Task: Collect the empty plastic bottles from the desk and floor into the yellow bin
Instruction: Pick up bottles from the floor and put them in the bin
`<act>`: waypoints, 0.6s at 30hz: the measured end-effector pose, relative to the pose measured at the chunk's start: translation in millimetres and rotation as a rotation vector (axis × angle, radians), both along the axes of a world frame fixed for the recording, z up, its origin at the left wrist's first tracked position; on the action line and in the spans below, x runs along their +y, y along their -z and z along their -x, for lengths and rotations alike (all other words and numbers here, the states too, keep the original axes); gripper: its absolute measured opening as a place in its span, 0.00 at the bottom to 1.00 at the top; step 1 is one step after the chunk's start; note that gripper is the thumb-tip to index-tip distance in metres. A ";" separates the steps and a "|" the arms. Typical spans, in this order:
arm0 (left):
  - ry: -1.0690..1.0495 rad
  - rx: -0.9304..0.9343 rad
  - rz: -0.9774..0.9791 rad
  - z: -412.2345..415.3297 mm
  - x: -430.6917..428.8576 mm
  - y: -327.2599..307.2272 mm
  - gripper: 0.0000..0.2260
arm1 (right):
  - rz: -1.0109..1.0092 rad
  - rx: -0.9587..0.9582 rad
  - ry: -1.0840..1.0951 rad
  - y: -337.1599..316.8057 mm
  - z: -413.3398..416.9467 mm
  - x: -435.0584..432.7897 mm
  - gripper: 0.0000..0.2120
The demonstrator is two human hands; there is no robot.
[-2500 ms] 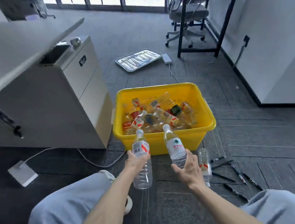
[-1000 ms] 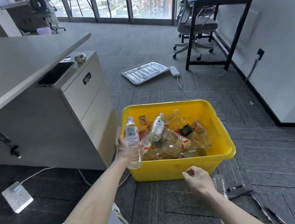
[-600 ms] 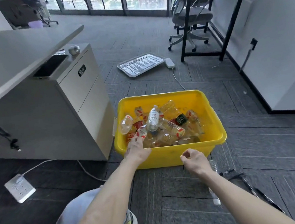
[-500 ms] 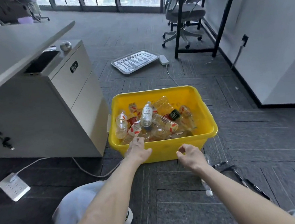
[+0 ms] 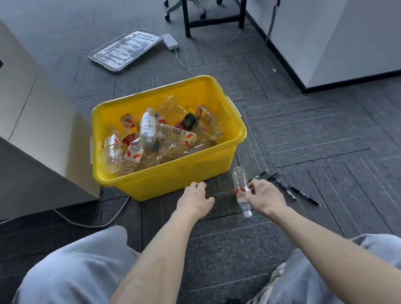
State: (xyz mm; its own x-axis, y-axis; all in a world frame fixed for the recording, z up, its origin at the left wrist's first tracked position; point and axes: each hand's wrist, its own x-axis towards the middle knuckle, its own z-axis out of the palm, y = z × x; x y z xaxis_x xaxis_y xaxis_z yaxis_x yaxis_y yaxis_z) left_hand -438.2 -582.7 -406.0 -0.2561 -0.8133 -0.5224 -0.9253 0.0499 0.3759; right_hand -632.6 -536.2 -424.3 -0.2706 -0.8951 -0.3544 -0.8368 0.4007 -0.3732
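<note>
The yellow bin (image 5: 171,173) stands on the carpet, holding several empty plastic bottles (image 5: 148,130). One clear plastic bottle (image 5: 239,185) with a red-and-white label lies on the floor just right of the bin's front corner, cap toward me. My right hand (image 5: 265,195) is on its right side, thumb and fingers pinching it at the label. My left hand (image 5: 195,200) hovers low in front of the bin with loosely curled fingers and holds nothing.
A grey drawer cabinet (image 5: 13,116) stands close to the bin's left side, with a cable (image 5: 97,224) running under it. Several black pens (image 5: 287,189) lie right of the bottle. A metal tray (image 5: 128,47), a power adapter (image 5: 170,42) and chair legs (image 5: 193,0) sit farther back.
The two bottles I held have left my hands and lie in the bin. Both hands dropped to the floor in front of it, and my right hand moved onto the floor bottle.
</note>
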 end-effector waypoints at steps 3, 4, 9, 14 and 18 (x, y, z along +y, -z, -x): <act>0.016 -0.020 -0.068 13.8 0.1 34.1 0.24 | -0.090 -0.057 0.068 37.1 19.7 0.2 0.18; 0.019 -0.030 -0.091 16.1 -1.2 45.3 0.24 | -0.121 -0.072 0.086 51.4 24.8 -2.0 0.17; -0.011 -0.056 -0.231 11.0 -10.2 100.3 0.22 | -0.252 -0.154 0.190 118.2 32.3 -27.1 0.20; -0.095 -0.080 -0.364 -5.4 -16.8 157.1 0.21 | -0.297 -0.189 0.299 184.5 27.4 -58.9 0.24; -0.141 -0.047 -0.441 -10.8 -16.1 191.9 0.20 | -0.333 -0.254 0.462 233.0 21.3 -77.4 0.31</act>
